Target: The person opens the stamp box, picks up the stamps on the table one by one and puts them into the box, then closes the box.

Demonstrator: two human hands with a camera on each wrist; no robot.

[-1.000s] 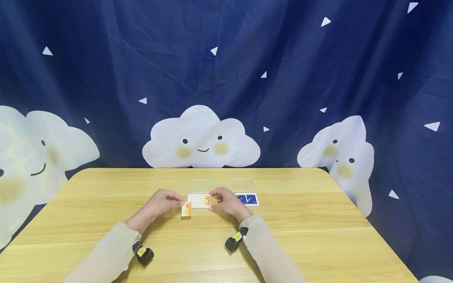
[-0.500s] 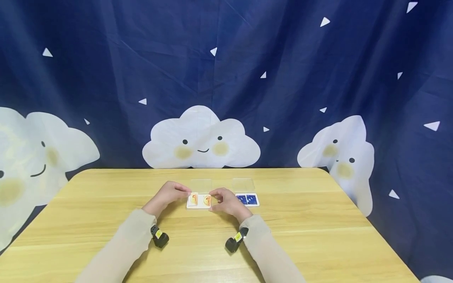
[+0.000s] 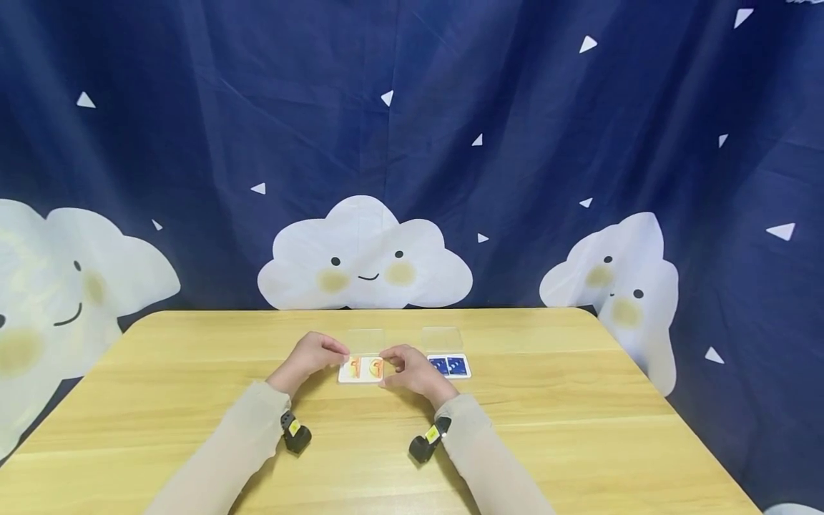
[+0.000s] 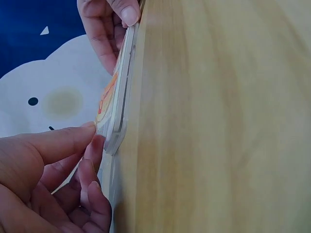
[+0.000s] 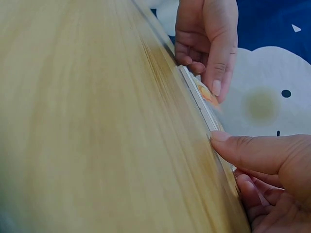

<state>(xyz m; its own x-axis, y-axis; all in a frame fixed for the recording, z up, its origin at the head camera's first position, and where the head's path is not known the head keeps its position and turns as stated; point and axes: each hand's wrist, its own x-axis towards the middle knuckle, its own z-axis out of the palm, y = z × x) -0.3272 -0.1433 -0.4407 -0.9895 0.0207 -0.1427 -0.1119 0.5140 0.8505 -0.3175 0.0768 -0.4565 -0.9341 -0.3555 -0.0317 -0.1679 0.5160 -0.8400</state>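
Observation:
A small white case (image 3: 362,380) with a clear raised lid lies near the far middle of the table. Two cards with orange and yellow prints sit side by side over it. My left hand (image 3: 312,355) pinches the left card (image 3: 354,368) between thumb and finger at the case's left end. Seen from the right wrist, that card (image 5: 206,93) tilts up from the case (image 5: 201,104). At the opposite end my right hand (image 3: 413,369) grips the case, thumb on the near edge and fingers at the far corner. The right card (image 3: 376,368) lies flat beside those fingertips.
Just right of my right hand is a second white case (image 3: 467,373) holding dark blue cards (image 3: 457,365), its clear lid (image 3: 442,338) raised behind it. The wooden table (image 3: 547,429) ends at a dark blue curtain (image 3: 412,157) with cloud prints.
My left hand has carried the left card up and rightward from in front of the case onto its left half, lowering it there. The right hand has kept its grip on the case.

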